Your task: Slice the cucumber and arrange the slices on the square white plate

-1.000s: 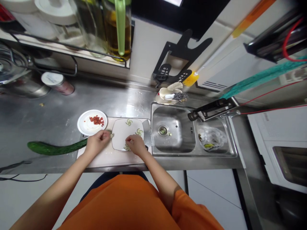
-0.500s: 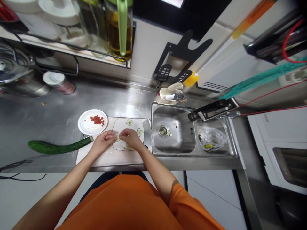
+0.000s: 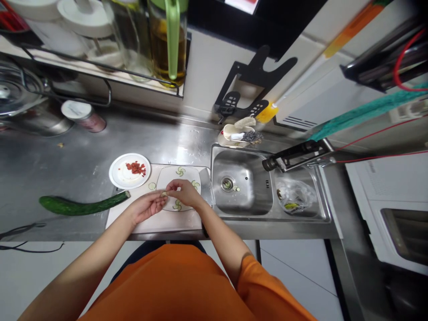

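Over a white square plate [image 3: 167, 174], my left hand [image 3: 147, 207] and my right hand [image 3: 184, 193] meet at the fingertips. Both pinch a small cucumber slice [image 3: 163, 194], partly covered by the fingers. My left palm is turned upward. Pinwheels of thin cucumber pieces [image 3: 177, 205] lie near the plate's edges; my right hand partly covers one on the right. A loose round slice [image 3: 152, 186] lies left of the plate on a white cutting board [image 3: 160, 224]. A whole cucumber [image 3: 80, 206] lies at the left, its cut end over the board.
A round white plate [image 3: 115, 174] with small red pieces [image 3: 136, 168] stands behind the board's left side. A wide knife blade [image 3: 207, 186] lies at the board's right. Further right is a steel sink [image 3: 254, 196] with a faucet [image 3: 294, 154]. Oil bottles [image 3: 167, 49] stand on a shelf above.
My left hand has turned palm up and shifted slightly right, uncovering the loose round slice on the board. My right hand stays near the same spot, still pinching.
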`<action>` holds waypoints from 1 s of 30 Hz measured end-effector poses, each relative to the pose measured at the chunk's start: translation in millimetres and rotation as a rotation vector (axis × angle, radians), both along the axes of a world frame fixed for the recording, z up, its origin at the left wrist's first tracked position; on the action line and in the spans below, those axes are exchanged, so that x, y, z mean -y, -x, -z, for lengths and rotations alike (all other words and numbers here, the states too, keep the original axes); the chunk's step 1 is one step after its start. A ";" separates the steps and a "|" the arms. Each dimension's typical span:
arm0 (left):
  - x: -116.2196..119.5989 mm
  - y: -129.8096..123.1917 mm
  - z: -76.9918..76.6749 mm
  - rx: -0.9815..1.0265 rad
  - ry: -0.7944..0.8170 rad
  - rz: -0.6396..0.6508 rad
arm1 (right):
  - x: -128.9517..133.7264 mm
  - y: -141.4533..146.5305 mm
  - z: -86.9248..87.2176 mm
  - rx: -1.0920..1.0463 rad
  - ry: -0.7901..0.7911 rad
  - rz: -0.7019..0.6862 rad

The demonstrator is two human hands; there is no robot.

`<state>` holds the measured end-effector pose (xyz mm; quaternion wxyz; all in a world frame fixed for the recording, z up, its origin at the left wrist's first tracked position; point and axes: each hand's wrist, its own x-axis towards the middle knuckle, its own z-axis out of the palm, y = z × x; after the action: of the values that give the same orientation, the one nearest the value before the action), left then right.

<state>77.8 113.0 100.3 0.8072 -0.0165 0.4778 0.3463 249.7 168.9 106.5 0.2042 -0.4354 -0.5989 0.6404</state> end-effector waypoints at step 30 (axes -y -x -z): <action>-10.0 10.0 27.2 -1.441 -0.679 0.469 | -21.2 31.4 37.7 0.635 -0.288 -0.154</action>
<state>67.8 123.0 73.1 0.3157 0.5540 0.7382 0.2200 218.3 190.0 68.8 0.0185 -0.5331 -0.7475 0.3958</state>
